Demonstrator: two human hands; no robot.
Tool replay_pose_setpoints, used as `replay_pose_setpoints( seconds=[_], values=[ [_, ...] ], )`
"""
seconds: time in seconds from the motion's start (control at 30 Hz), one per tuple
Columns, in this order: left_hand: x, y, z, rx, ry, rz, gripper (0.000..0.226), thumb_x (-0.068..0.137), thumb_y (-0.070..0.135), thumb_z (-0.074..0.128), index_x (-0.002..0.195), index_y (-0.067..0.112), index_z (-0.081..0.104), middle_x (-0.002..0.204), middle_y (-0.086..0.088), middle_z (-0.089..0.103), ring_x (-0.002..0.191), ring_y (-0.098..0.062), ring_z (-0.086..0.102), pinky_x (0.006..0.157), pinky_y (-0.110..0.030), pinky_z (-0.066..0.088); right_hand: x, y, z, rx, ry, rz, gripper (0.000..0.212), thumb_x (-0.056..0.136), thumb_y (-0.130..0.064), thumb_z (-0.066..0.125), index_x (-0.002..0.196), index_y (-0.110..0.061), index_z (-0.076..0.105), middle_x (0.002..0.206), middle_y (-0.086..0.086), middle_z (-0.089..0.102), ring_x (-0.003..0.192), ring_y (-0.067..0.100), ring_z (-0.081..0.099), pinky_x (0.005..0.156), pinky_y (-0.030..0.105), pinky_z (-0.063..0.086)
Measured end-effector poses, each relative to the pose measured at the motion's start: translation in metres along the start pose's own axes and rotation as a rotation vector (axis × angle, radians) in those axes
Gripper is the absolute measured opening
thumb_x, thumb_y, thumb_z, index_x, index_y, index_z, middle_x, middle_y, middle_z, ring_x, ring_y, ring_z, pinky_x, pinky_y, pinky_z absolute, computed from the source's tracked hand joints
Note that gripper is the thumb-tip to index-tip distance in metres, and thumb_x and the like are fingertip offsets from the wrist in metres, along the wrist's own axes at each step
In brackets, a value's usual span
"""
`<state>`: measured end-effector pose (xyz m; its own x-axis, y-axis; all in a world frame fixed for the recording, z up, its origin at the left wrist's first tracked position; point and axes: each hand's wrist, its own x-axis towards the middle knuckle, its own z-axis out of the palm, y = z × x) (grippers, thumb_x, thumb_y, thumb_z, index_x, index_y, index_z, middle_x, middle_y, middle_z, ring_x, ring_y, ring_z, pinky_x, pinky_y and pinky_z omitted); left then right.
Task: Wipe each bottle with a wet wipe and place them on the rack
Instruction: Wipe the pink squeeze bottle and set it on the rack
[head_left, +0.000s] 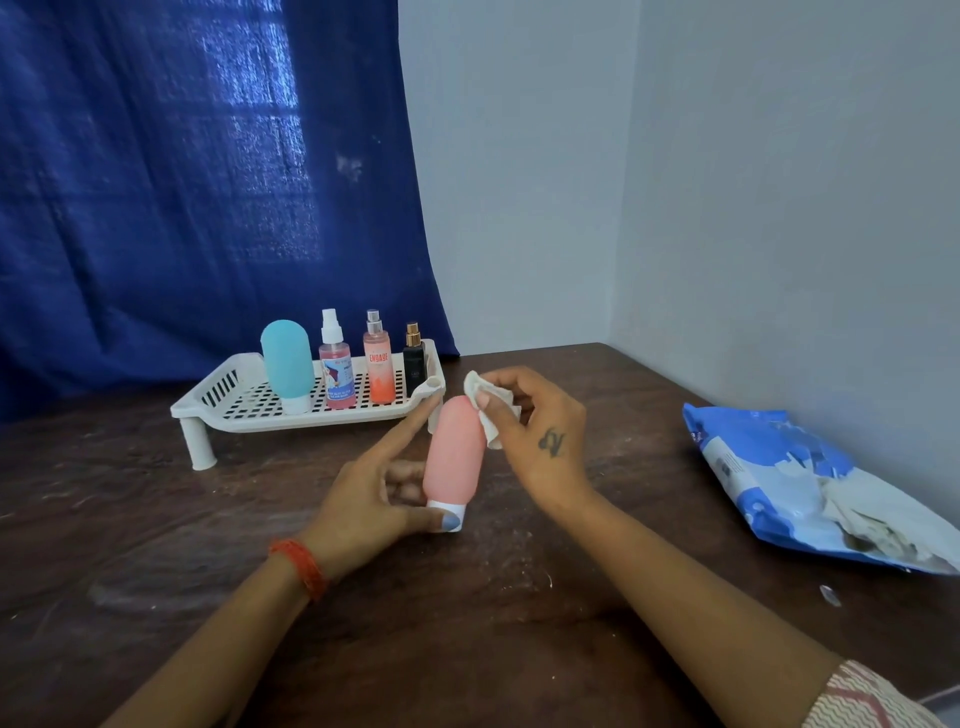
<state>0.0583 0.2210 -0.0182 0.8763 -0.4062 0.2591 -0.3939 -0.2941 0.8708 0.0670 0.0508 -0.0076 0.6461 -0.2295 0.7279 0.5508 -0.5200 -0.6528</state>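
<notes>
Pink bottle (453, 457) sits upright, cap down, just above the worktop (156, 519), in front of the rack's near right corner. Your left hand (363, 499) holds it: thumb on the white cap, index finger stretched up its left side, other fingers behind the body. Your right hand (540, 431) pinches a crumpled wet wipe (483, 410) and presses it on the bottle's top right shoulder. So left grip is on the bottle, right grip is on the wipe.

Rack (249, 405), white and slotted, stands just beyond, and already carries four: teal bottle (287, 364), clear spray bottle (337, 369), orange spray bottle (379, 369), small black bottle (414, 364), all upright in a row along its back. No other loose bottle shows, so this looks like the last one: wiping under way, racking left to do. Free space lies at the rack's front and left.

Blue wipes pack (769, 467) lies well apart to your right, open, partly cut off by the frame edge. Bottle's far side and your left fingers behind it are hidden. Labels are mostly unreadable. A small scrap on the worktop near the pack is too small to identify.
</notes>
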Motion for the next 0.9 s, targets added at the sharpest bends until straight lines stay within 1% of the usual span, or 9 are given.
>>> replay_pose_setpoints(
  seconds=[0.1,0.2,0.37,0.43,0.57,0.63,0.77,0.83,0.9],
  values=[
    [-0.001,-0.001,-0.001,-0.022,-0.012,-0.011,0.109,0.064,0.004,0.082,0.14,0.053,0.022,0.102,0.003,0.073,0.088,-0.017,0.071,0.084,-0.034,0.055,-0.001,0.003,-0.001,-0.055,-0.044,-0.033,0.015,0.084,-0.018,0.067,0.099,-0.013,0.068,0.09,-0.008,0.063,0.075,-0.001,0.057,0.064,0.003,0.043],
    [0.0,-0.002,-0.001,-0.045,-0.008,-0.012,0.108,0.063,0.005,0.083,0.14,0.051,0.024,0.1,-0.001,0.074,0.088,-0.019,0.071,0.083,-0.036,0.055,-0.002,0.008,0.001,-0.148,-0.074,-0.219,0.015,0.081,-0.012,0.07,0.096,-0.012,0.07,0.092,0.001,0.066,0.079,0.004,0.056,0.067,0.004,0.042],
    [-0.001,-0.003,-0.001,-0.121,-0.003,-0.01,0.107,0.063,-0.003,0.08,0.142,0.044,0.026,0.097,-0.005,0.074,0.089,-0.02,0.071,0.078,-0.029,0.056,-0.006,0.009,-0.004,-0.135,-0.3,-0.427,0.02,0.075,-0.001,0.07,0.09,-0.013,0.074,0.09,0.001,0.066,0.082,-0.001,0.053,0.073,0.004,0.039],
    [-0.001,-0.003,-0.001,-0.155,-0.001,-0.01,0.105,0.064,-0.008,0.078,0.14,0.044,0.027,0.098,-0.006,0.074,0.089,-0.021,0.071,0.075,-0.027,0.056,-0.005,0.008,-0.006,-0.085,-0.408,-0.436,0.023,0.071,0.005,0.07,0.085,-0.013,0.076,0.086,0.0,0.066,0.078,-0.001,0.055,0.068,0.005,0.04],
    [-0.001,-0.002,-0.002,-0.156,-0.017,-0.022,0.105,0.064,-0.008,0.077,0.139,0.046,0.027,0.098,-0.008,0.074,0.092,-0.023,0.071,0.079,-0.031,0.057,-0.003,0.008,-0.008,-0.031,-0.552,-0.356,0.02,0.066,0.006,0.071,0.076,-0.01,0.077,0.08,0.001,0.067,0.07,0.005,0.058,0.061,0.008,0.043],
    [-0.001,-0.002,-0.002,-0.16,-0.015,-0.026,0.104,0.064,-0.008,0.078,0.137,0.047,0.029,0.098,-0.008,0.074,0.091,-0.022,0.071,0.077,-0.03,0.057,-0.003,0.008,-0.009,0.044,-0.493,-0.311,0.015,0.066,0.004,0.074,0.075,-0.008,0.076,0.078,0.003,0.068,0.068,0.005,0.059,0.059,0.009,0.043],
    [0.001,-0.005,-0.001,-0.106,0.006,-0.03,0.103,0.061,-0.005,0.081,0.133,0.049,0.031,0.095,-0.001,0.075,0.087,-0.018,0.071,0.073,-0.025,0.056,0.001,0.005,-0.004,0.07,-0.047,-0.339,0.017,0.07,0.002,0.069,0.081,-0.008,0.075,0.088,0.005,0.066,0.079,0.007,0.06,0.064,0.013,0.05],
    [0.001,-0.005,0.0,-0.086,0.01,-0.039,0.1,0.061,-0.003,0.082,0.13,0.049,0.031,0.095,0.005,0.074,0.087,-0.015,0.071,0.073,-0.024,0.056,0.002,0.003,-0.002,0.008,-0.009,-0.399,0.016,0.071,-0.001,0.072,0.085,-0.008,0.075,0.094,0.006,0.065,0.088,0.008,0.058,0.074,0.012,0.05],
    [0.002,-0.006,0.0,-0.076,0.013,-0.041,0.101,0.061,-0.001,0.082,0.133,0.047,0.03,0.096,0.005,0.074,0.087,-0.015,0.071,0.076,-0.027,0.056,-0.001,0.001,0.0,-0.078,-0.062,-0.467,0.015,0.073,-0.011,0.076,0.088,-0.007,0.074,0.097,0.006,0.066,0.092,0.011,0.059,0.082,0.016,0.048]
  ],
)
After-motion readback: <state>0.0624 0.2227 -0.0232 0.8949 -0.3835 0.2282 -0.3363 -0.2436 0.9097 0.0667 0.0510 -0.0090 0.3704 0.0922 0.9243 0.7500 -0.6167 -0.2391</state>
